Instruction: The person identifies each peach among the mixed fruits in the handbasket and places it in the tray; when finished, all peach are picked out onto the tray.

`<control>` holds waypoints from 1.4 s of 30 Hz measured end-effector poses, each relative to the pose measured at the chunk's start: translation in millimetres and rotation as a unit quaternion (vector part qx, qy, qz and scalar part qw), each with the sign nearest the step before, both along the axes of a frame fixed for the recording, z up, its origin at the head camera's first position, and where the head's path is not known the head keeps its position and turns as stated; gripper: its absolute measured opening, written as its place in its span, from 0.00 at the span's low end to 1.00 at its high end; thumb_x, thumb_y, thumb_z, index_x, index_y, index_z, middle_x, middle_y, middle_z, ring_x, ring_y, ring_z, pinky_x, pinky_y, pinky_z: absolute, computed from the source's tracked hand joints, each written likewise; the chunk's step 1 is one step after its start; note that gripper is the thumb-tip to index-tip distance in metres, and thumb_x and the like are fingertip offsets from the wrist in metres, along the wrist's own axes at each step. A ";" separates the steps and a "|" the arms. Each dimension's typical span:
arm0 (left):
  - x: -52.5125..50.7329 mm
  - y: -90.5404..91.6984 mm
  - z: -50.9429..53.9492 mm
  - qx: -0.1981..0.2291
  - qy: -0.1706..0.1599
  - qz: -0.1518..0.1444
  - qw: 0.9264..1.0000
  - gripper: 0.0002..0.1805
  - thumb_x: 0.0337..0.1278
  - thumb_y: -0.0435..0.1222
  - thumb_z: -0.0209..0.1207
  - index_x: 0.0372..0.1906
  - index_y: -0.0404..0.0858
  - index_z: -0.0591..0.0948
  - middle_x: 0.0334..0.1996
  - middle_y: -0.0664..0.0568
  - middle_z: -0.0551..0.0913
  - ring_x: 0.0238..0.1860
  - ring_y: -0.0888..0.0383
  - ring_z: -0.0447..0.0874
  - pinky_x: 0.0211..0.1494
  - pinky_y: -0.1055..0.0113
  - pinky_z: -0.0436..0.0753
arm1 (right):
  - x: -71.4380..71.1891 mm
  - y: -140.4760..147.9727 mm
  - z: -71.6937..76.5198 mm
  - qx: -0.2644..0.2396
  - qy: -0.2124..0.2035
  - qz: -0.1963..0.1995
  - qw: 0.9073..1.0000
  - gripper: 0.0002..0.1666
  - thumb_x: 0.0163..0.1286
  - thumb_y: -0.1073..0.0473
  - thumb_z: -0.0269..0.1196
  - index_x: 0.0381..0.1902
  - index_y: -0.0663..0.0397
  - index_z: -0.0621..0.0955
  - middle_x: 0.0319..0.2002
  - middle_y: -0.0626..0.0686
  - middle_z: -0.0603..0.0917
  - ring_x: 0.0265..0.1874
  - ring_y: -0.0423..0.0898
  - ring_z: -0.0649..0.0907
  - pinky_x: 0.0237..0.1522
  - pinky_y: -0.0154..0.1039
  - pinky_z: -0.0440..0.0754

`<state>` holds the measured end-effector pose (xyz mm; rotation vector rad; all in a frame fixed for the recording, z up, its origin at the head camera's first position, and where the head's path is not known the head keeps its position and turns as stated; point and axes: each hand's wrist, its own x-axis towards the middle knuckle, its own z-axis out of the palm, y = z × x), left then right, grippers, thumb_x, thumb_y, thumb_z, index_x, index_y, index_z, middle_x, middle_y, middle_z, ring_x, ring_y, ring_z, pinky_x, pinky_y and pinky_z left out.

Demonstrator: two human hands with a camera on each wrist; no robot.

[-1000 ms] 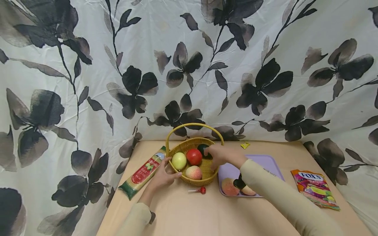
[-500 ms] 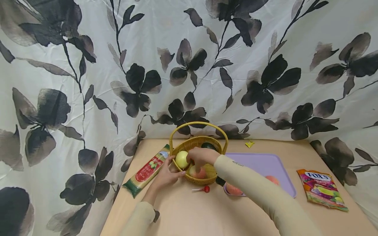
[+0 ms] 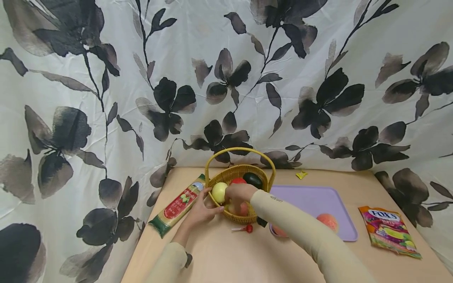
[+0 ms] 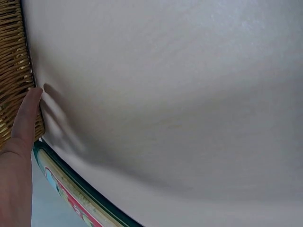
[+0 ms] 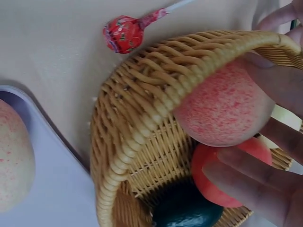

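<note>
A yellow wicker basket [image 3: 244, 169] with a tall handle stands at the back of the table. My left hand [image 3: 200, 211] rests against its left end, one straight finger [image 4: 27, 113] along the wicker in the left wrist view. My right hand [image 3: 240, 194] reaches inside it; in the right wrist view its thumb and fingers lie round a pink-speckled peach [image 5: 227, 106]. Beside the peach sit a red round fruit [image 5: 232, 191], partly behind the fingers, and a dark green avocado [image 3: 253, 180]. A pale yellow-green round fruit [image 3: 219, 192] sits at the basket's left.
A red-and-gold Olivoila packet [image 3: 178, 206] lies left of the basket. In front is a red lollipop [image 3: 249, 228]. On the right, a lilac tray [image 3: 304, 192] bears peaches [image 3: 327, 222], partly behind my sleeve. Farther out are a FOX'S sweets bag [image 3: 389, 232] and a yellow wrapped candy [image 3: 301, 174].
My right hand has moved left and forward in the basket, from the avocado to the peach. The avocado now shows more fully. My left hand stays at the basket.
</note>
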<state>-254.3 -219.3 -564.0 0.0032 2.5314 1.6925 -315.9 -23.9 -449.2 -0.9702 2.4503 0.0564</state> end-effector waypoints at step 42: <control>2.9 3.0 2.4 0.025 -0.015 0.002 1.000 0.58 0.52 0.48 0.78 0.81 0.44 0.54 0.83 0.35 0.50 0.66 0.35 0.79 0.49 0.59 0.86 | 2.4 82.1 38.6 -0.145 0.006 0.028 0.989 0.32 0.50 0.61 0.83 0.54 0.45 0.87 0.49 0.50 0.84 0.45 0.45 0.80 0.49 0.43 0.82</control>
